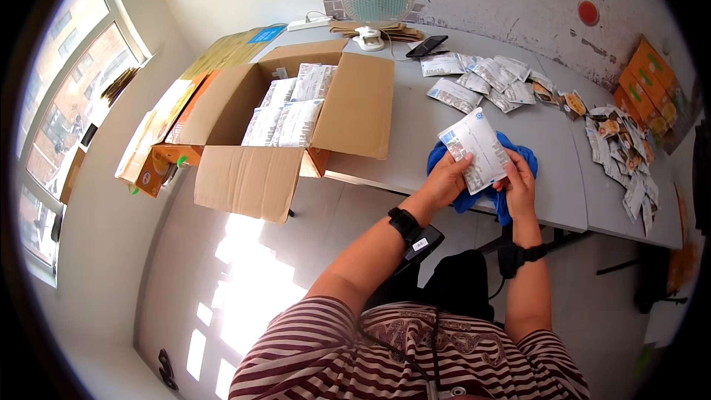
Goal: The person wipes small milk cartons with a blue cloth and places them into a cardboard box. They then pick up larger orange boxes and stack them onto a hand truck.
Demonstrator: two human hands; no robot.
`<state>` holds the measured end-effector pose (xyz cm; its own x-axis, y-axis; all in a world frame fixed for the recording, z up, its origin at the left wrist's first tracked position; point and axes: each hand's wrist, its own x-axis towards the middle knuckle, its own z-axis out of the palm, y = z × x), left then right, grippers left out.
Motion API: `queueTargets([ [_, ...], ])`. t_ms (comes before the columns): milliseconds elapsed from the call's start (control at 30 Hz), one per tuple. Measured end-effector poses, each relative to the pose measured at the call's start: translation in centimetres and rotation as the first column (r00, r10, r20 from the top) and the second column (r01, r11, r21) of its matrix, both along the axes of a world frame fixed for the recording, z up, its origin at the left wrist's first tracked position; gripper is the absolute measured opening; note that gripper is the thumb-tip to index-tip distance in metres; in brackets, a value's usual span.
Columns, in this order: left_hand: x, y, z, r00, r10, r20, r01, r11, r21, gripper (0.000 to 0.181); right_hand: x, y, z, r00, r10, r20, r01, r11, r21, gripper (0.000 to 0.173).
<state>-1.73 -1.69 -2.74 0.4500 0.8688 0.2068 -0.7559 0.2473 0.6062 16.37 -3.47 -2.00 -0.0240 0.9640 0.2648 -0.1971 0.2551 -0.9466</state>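
Between my two hands is a white printed sachet, held tilted above the table's front edge. My left hand grips its lower left side, thumb on the face. At the right side, my right hand has its fingers on the packet's edge. A blue cloth lies on the table beneath and behind the hands. Beyond it, similar sachets lie in a loose pile. An open cardboard box to the left contains stacked white packets.
A clip fan and a black phone are at the back of the grey table. More sachets are heaped at the right, near an orange box. Orange cartons flank the open box.
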Motion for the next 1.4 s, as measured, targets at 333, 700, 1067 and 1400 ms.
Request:
queueTargets([
  [333,-1.3,1.4,6.0,0.997,-0.016,0.076,0.020,0.999,-0.041,0.041,1.3,1.7,-1.3,0.964,-0.095,-0.248,0.089,0.995,-0.037,0.041],
  [700,-16.1,9.6,20.2,0.838,0.446,-0.314,-0.427,0.895,0.132,0.024,0.7,0.7,-0.2,0.970,-0.140,-0.199,0.129,0.989,-0.066,0.037],
  [1067,-42.9,11.2,13.9,0.195,0.572,-0.797,-0.674,0.668,0.315,0.024,0.6,1.3,-1.0,0.967,-0.129,-0.219,0.119,0.991,-0.057,0.039],
  [1400,-43.8,15.2,9.0,0.205,0.474,-0.856,-0.650,0.720,0.243,0.017,1.2,1.1,-0.7,0.959,-0.172,-0.225,0.161,0.985,-0.066,0.038],
])
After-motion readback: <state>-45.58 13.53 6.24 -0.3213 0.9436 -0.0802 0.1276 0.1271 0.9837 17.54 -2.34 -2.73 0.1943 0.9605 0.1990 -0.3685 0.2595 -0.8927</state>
